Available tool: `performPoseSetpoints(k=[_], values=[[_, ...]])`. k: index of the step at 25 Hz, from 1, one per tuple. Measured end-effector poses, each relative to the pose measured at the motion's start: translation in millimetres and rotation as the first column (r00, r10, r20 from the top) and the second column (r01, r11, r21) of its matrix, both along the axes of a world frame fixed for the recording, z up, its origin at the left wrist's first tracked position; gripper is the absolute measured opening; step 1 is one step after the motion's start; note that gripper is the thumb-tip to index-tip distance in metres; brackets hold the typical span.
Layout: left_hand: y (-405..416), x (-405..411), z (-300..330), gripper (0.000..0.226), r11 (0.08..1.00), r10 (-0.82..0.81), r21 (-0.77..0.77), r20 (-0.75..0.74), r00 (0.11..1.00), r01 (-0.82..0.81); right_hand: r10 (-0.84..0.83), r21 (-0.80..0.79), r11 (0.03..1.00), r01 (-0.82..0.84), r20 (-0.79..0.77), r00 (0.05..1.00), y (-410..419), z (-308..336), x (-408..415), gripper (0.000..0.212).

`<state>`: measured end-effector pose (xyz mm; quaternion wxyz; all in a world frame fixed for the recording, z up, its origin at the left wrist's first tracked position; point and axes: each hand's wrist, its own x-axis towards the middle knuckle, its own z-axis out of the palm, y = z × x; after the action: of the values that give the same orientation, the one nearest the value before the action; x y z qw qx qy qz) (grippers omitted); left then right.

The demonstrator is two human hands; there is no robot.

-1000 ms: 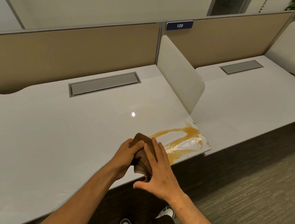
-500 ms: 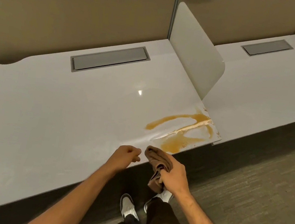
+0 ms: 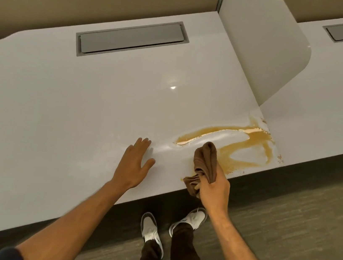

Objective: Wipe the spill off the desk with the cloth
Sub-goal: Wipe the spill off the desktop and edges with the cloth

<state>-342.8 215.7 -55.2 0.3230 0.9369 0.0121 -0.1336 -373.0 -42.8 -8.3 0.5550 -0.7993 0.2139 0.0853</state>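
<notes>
An orange-brown spill (image 3: 250,142) streaks the front right corner of the white desk (image 3: 81,106). My right hand (image 3: 215,191) grips a bunched brown cloth (image 3: 205,163) at the desk's front edge, with the cloth's top touching the spill's left part. My left hand (image 3: 135,164) lies flat on the desk with fingers spread, left of the cloth and clear of the spill.
A white divider panel (image 3: 261,47) stands upright behind the spill, separating a second desk (image 3: 324,102) on the right. A grey cable-tray lid (image 3: 133,37) sits at the back. Beige partition wall behind. My shoes (image 3: 152,228) stand on the carpet below the desk edge.
My left hand let go of the cloth and opened flat on the desk. My right hand carried the cloth up to the spill's edge. The camera tilted down and closer.
</notes>
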Motion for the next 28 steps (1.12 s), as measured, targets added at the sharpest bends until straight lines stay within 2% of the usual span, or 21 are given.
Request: performPoseSetpoints(k=[2, 4, 6, 7, 9, 12, 16, 20, 23, 26, 28], values=[[18, 10, -9, 0.073, 0.999, -0.013, 0.048, 0.038, 0.999, 0.011, 0.08, -0.099, 0.992, -0.081, -0.013, 0.997, 12, -20, 3, 0.074], [37, 17, -20, 0.077, 0.987, -0.099, 0.128, 0.043, 0.994, 0.093, 0.213, -0.257, 0.939, -0.227, -0.08, 0.974, 28, -39, 0, 0.085], [47, 20, -31, 0.078, 0.968, -0.18, 0.179, 0.015, 0.983, 0.175, 0.366, -0.515, 0.774, -0.367, -0.109, 0.924, 43, -54, -4, 0.085], [49, 20, -36, 0.076, 0.963, -0.202, 0.185, 0.005, 0.979, 0.198, 0.408, -0.611, 0.692, -0.385, -0.109, 0.907, 49, -60, -5, 0.085], [50, 19, -44, 0.072, 0.968, -0.2, 0.157, 0.018, 0.98, 0.194, 0.412, -0.687, 0.627, -0.366, -0.107, 0.905, 56, -68, -1, 0.089], [52, 17, -54, 0.07, 0.985, -0.153, 0.087, 0.069, 0.986, 0.147, 0.405, -0.716, 0.617, -0.326, -0.067, 0.912, 61, -79, 13, 0.095], [53, 17, -60, 0.07, 0.985, -0.158, 0.09, 0.111, 0.981, 0.148, 0.351, -0.674, 0.699, -0.239, 0.032, 0.936, 74, -85, 47, 0.087], [52, 17, -63, 0.066, 0.988, -0.145, 0.08, 0.126, 0.981, 0.136, 0.414, -0.638, 0.722, -0.267, 0.089, 0.906, 88, -87, 84, 0.083], [53, 15, -64, 0.067, 0.994, -0.106, 0.015, 0.141, 0.984, 0.105, 0.532, -0.661, 0.675, -0.328, 0.128, 0.837, 95, -86, 89, 0.077], [52, 15, -62, 0.079, 0.992, -0.026, -0.117, 0.143, 0.989, 0.043, 0.696, -0.676, 0.589, -0.443, 0.144, 0.704, 101, -79, 65, 0.073], [52, 15, -58, 0.083, 0.987, 0.005, -0.157, 0.133, 0.991, 0.016, 0.735, -0.558, 0.618, -0.553, 0.163, 0.658, 96, -73, 48, 0.075]])
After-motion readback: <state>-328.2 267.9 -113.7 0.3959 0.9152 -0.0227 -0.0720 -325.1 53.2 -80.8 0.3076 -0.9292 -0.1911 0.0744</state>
